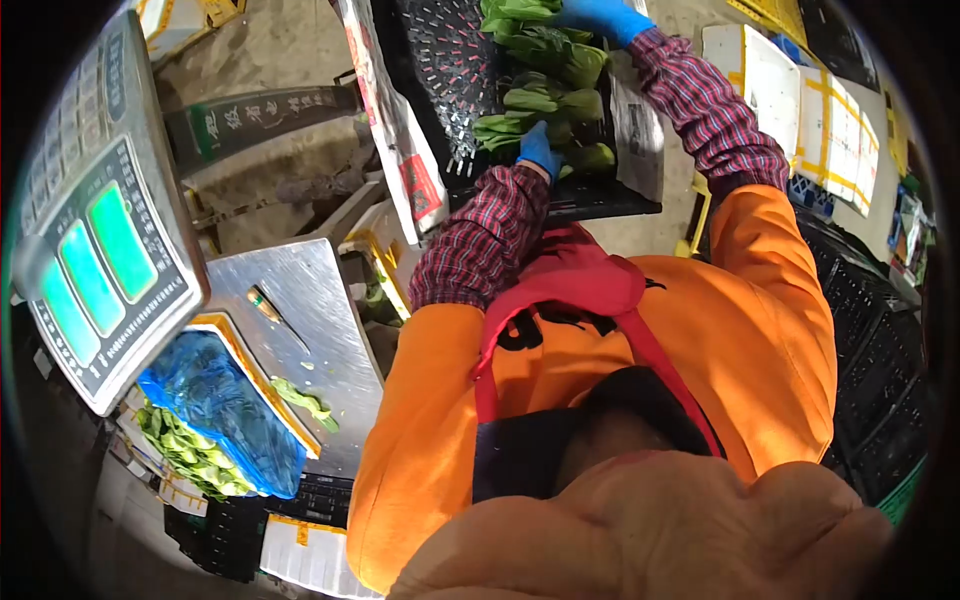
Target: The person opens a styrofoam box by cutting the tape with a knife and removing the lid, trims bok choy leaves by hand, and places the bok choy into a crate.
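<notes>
Several heads of green bok choy (pixel 555 60) lie side by side in a black plastic crate (pixel 425 35), leaves toward the left and pale stem ends toward the right. My left hand (pixel 541 150), in a blue glove, is down among the nearer heads, its fingers closed against a bok choy and partly hidden by it. At the top edge of the view my right hand (pixel 608 18), also gloved in blue, is closed around the stem end of a farther bok choy, and the frame cuts it off. Printed paper (pixel 395 120) lines the crate's left side.
A scale with a lit green display (pixel 95 270) stands at left beside a metal platform (pixel 335 350). A small knife (pixel 275 312) and a loose leaf (pixel 305 402) lie on the platform. Below are greens under blue plastic (pixel 215 400). White foam boxes (pixel 835 130) stand at right.
</notes>
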Demonstrator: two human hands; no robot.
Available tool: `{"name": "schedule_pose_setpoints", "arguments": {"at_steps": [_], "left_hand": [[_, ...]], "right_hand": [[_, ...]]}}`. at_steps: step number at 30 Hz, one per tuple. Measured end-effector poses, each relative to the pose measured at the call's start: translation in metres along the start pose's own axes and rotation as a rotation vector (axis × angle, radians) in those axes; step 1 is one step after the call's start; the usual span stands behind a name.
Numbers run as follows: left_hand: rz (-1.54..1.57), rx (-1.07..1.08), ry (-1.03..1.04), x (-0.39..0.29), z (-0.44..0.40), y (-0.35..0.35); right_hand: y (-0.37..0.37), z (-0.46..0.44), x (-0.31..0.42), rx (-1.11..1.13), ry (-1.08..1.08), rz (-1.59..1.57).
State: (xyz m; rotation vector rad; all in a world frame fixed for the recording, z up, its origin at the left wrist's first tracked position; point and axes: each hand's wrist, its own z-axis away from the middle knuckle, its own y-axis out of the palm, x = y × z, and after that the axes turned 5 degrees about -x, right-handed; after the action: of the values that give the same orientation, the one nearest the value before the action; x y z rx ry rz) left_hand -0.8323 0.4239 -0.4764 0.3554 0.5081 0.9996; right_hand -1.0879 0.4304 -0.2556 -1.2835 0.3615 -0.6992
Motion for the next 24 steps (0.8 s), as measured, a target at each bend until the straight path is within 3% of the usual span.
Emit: {"name": "schedule_pose_setpoints", "arguments": {"at_steps": [3,4,7,8,9,12,15,16,19,24], "left_hand": [[-0.451,0.216,0.328,-0.001,0.000,-0.009],[-0.434,0.211,0.327,-0.001,-0.002,-0.008],[0.393,-0.119,-0.249,-0.011,-0.012,0.001],[0.407,-0.123,-0.250,-0.016,-0.003,0.005],[0.317,-0.143,-0.253,-0.024,0.010,0.011],[0.146,-0.179,-0.259,-0.038,0.032,0.026],[-0.303,-0.130,-0.254,-0.041,0.037,0.034],[-0.297,-0.128,-0.255,-0.046,0.037,0.034],[-1.477,-0.153,0.374,-0.059,0.023,0.026],[-1.495,-0.287,0.606,-0.074,0.063,0.053]], "right_hand": [[0.091,0.013,-0.028,0.043,-0.047,0.104],[0.102,0.017,-0.027,0.056,-0.065,0.147],[0.112,0.017,-0.025,0.142,-0.046,0.176],[0.113,0.017,-0.023,0.179,-0.029,0.187],[0.102,0.018,-0.017,0.189,-0.037,0.188],[0.057,0.016,-0.005,-0.062,-0.032,0.146],[0.059,0.021,0.005,-0.179,-0.045,0.188],[0.060,0.024,0.007,-0.241,-0.047,0.207],[0.064,0.068,0.028,-0.073,-0.219,0.195],[0.103,0.079,0.019,0.088,-0.217,0.338]]}}
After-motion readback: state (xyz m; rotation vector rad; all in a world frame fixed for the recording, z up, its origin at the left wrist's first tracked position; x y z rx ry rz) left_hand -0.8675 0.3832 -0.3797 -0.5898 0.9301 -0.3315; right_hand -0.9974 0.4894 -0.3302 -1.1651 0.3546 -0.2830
